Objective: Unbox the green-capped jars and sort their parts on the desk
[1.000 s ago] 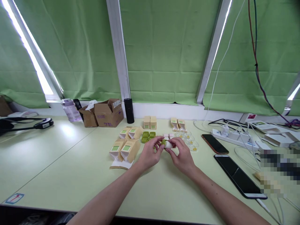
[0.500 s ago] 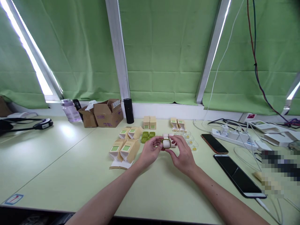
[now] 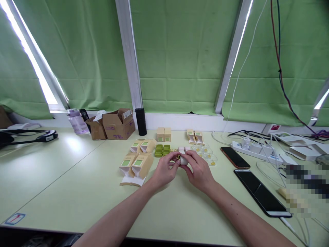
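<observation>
Between both hands, just above the table, is a small white rounded case with an olive-green rim. My left hand pinches its left side, by the rim. The fingers and thumb of my right hand close round the right side and top. Fingers hide much of the case. Behind it sit several other white pieces, partly covered by my hands. A group of olive-green square cups stands beyond my left hand. Clear plastic trays with yellow bits lie beyond my right hand.
Open beige cartons with green labels stand left of my hands. Closed cartons and more open ones are farther back. Two phones and a power strip with cables lie right. Cardboard boxes and a black bottle stand behind.
The white case has turned and tilted between my fingers, so its white front now points down and right. My right fingers have closed further over it.
</observation>
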Available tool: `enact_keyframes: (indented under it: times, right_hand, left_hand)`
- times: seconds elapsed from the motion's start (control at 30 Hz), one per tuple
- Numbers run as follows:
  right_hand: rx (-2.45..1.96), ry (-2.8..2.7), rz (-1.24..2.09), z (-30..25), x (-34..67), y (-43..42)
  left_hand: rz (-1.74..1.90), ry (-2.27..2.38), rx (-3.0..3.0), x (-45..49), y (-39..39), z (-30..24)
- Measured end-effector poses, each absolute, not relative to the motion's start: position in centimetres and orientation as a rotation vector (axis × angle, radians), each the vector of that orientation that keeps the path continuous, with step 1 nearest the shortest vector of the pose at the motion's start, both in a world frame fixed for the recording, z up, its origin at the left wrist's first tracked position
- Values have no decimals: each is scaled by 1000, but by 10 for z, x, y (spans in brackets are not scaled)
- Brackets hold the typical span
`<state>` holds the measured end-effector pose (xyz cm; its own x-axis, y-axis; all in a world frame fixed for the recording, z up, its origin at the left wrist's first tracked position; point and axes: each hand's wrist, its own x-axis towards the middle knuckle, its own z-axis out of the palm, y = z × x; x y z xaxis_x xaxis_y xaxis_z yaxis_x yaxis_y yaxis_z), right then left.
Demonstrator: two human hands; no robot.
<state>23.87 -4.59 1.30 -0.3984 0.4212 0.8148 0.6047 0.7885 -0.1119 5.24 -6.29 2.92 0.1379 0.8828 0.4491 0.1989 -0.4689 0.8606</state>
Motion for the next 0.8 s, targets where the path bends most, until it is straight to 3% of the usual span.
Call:
enact_keyframes:
  times: [0.8]
  right_hand:
    - [-850, -2041, -19, 12, 239, -44]
  left_hand:
    - [1326, 1104, 1887, 49, -53, 27]
